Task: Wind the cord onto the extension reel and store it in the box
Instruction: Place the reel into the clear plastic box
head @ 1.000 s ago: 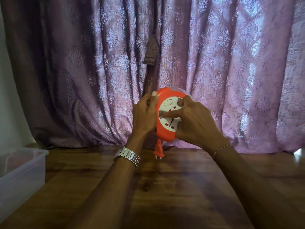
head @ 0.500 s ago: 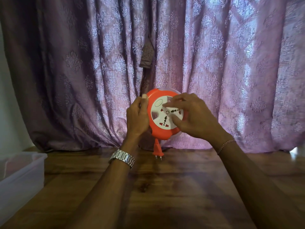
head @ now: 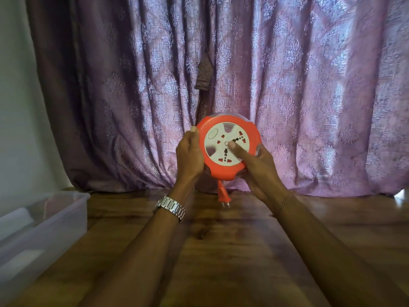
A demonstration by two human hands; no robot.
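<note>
The round orange plastic extension reel is held upright above the wooden bench, its orange plug dangling below. Left hand grips its rim; right hand cradles it, thumb pressing the white face. A clear plastic box sits far left.

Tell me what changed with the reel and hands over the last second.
The right hand shifted from the reel's upper right to its lower right, a finger now on the white socket face. The reel faces the camera more. The left hand still grips its left edge; plug still dangles.
</note>
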